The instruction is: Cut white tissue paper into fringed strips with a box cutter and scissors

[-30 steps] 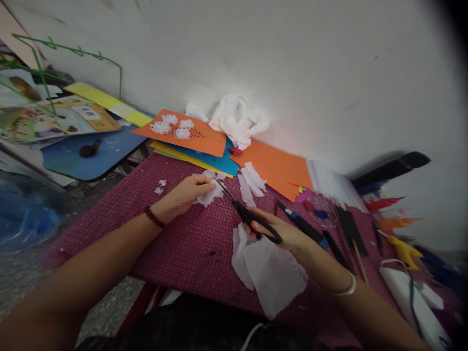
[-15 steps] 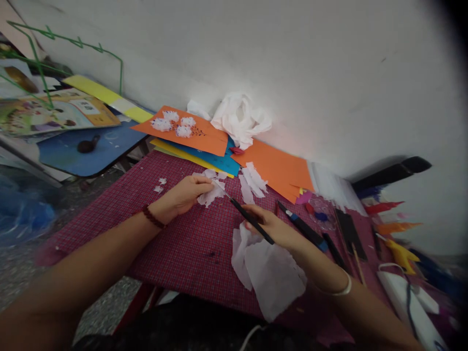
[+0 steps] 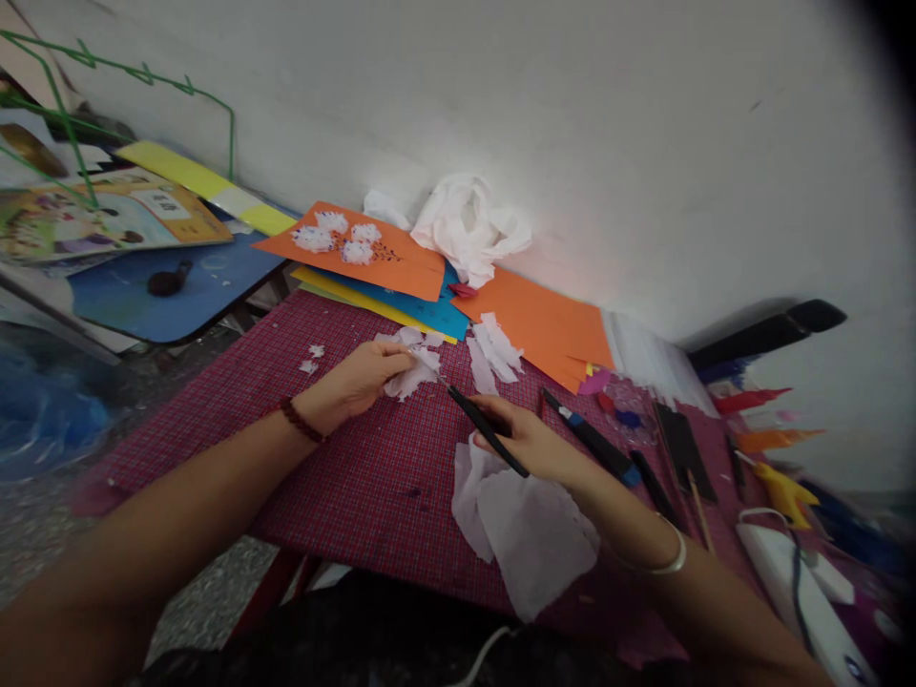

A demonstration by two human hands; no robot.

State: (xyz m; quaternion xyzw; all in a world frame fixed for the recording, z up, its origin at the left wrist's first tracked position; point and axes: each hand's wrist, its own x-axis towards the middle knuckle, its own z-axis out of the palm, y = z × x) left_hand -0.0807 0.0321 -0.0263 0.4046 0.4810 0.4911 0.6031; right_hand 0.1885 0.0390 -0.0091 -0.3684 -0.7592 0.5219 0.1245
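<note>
My left hand (image 3: 362, 375), with a dark red bead bracelet, pinches a torn piece of white tissue paper (image 3: 427, 359) between thumb and fingertips. Below that piece lie more torn white scraps (image 3: 407, 384). In my right hand (image 3: 526, 434) is a slim black-handled tool (image 3: 488, 431) with a thin metal tip; its exact kind is hard to tell. The tip points at the paper by my left fingertips, and I cannot tell whether it touches. Larger sheets of white tissue paper (image 3: 540, 534) lie beneath my right wrist, and torn strips (image 3: 493, 351) are just beyond the tool.
A red checked cloth (image 3: 343, 506) covers the table. Orange card with white paper flowers (image 3: 401, 272) and another orange sheet (image 3: 544, 324) lie by the wall, near a white plastic bag (image 3: 465, 229). A black and blue cutter (image 3: 593, 439) and a white power strip (image 3: 801, 592) are rightward.
Both hands keep nearly the same pose at the paper. The view has shifted slightly, and the black-handled tool's tip has moved only a little.
</note>
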